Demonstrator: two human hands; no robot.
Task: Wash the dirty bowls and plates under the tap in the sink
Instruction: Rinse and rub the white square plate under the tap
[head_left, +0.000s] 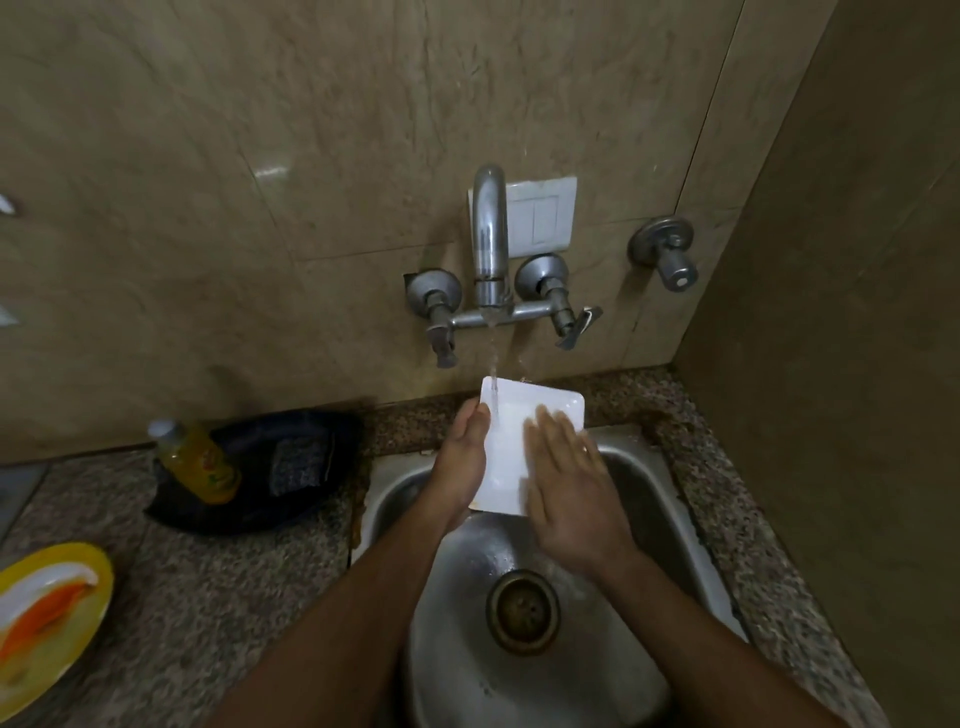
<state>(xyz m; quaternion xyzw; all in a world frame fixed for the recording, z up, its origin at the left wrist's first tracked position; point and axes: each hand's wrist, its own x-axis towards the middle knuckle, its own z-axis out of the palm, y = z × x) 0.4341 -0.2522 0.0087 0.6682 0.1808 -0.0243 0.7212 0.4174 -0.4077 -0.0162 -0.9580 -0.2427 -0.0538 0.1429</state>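
A steel sink (639, 470) is sitting in a speckled stone counter (218, 582) against a tiled wall, with a wall tap (490, 244) running a thin stream onto a white rectangular plate (511, 447) held over the basin. The left hand (462, 460) is gripping the plate's left edge, fingers curled under it, while the right hand (569, 486) is lying flat on the plate's face, fingers straight and blurred. On the counter to the left, a black tray (291, 499) is holding a yellow bottle (200, 460) and a scrub pad (298, 462). A yellow-rimmed dish (78, 623) with orange smears is waiting at the far left.
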